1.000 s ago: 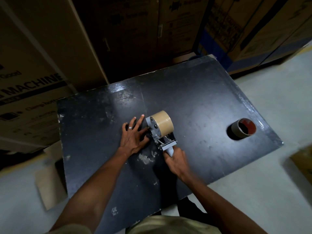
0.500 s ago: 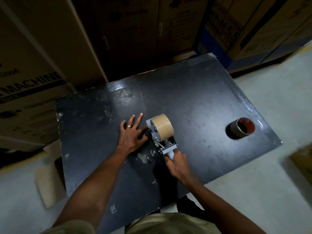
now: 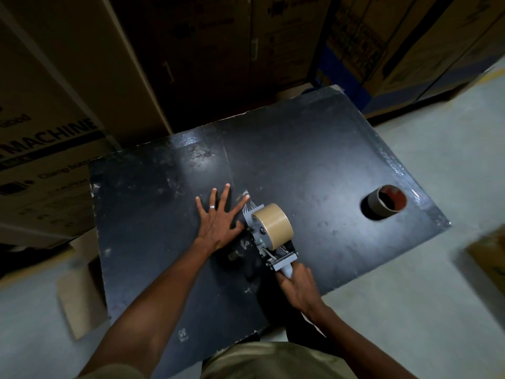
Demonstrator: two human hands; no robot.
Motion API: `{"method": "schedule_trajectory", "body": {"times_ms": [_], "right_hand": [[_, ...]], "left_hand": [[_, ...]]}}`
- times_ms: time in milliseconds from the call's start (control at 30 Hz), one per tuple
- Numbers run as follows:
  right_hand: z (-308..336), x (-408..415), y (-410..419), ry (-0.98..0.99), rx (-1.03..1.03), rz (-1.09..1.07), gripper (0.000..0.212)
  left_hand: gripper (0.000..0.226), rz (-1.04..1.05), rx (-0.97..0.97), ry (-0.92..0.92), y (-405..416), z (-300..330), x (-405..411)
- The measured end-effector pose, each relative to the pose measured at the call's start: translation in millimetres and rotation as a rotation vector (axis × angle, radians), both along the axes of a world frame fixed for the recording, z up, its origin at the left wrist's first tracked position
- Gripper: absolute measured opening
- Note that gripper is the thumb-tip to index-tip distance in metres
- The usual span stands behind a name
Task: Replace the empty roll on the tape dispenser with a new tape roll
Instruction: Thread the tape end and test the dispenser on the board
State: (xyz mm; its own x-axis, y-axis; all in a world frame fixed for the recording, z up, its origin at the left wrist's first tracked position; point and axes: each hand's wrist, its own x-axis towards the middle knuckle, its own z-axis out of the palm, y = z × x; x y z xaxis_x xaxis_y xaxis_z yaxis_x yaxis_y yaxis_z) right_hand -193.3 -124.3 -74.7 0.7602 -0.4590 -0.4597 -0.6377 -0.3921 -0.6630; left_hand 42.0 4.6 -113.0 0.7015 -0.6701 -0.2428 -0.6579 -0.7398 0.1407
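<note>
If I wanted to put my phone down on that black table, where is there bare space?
The table shows bare top along its far side, behind the left hand, and between the tape dispenser and the empty roll by the right edge. The near left corner looks bare too. It is crowded mid-table: the left hand lies flat beside the dispenser, whose handle the right hand grips.

You're in a warehouse or stockroom. Beyond your left hand point(image 3: 218, 225), tall cartons point(image 3: 54, 110) stand stacked, one printed "MACHINE", with more cartons and a blue frame point(image 3: 325, 50) past your right hand point(image 3: 299, 288). A scuffed black worktop point(image 3: 314, 165) sits on a bare concrete floor point(image 3: 437, 296).
</note>
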Motion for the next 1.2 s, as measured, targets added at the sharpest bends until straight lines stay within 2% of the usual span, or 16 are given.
{"method": "schedule_trajectory", "body": {"times_ms": [100, 233, 400, 533, 733, 867, 967, 1033, 1100, 1200], "right_hand": [[0, 1, 0, 0.022, 0.023, -0.032, 0.017], [-2, 1, 1, -0.002, 0.018, -0.03, 0.034], [-7, 0, 1, 0.02, 0.031, -0.075, 0.021], [-8, 0, 1, 0.024, 0.038, -0.079, 0.019], [-6, 0, 3, 0.005, 0.048, -0.087, 0.031], [-1, -1, 4, -0.014, 0.038, -0.079, 0.042], [3, -3, 5, -0.044, 0.056, -0.056, 0.035], [3, -4, 4, -0.05, 0.063, -0.043, 0.029], [2, -3, 3, -0.037, 0.061, -0.047, 0.03], [0, -2, 3, -0.035, 0.04, -0.061, 0.036]], "left_hand": [[0.074, -0.04, -0.008, -0.042, 4, -4, -14], [0.069, -0.047, 0.001, -0.017, 6, -3, -10], [0.061, -0.018, 0.002, 0.003, 0, 2, 11], [0.059, 0.004, 0.031, 0.015, -5, 3, 26], [0.06, 0.073, 0.045, 0.061, -10, 2, 31], [0.073, 0.084, 0.028, 0.052, -5, 0, 26], [0.077, 0.026, -0.02, 0.032, 6, -2, 3], [0.059, -0.054, 0.008, 0.004, 14, -6, -11], [0.073, -0.087, 0.012, 0.01, 20, -7, -17], [0.073, -0.087, 0.012, 0.005, 23, -8, -21]]}}
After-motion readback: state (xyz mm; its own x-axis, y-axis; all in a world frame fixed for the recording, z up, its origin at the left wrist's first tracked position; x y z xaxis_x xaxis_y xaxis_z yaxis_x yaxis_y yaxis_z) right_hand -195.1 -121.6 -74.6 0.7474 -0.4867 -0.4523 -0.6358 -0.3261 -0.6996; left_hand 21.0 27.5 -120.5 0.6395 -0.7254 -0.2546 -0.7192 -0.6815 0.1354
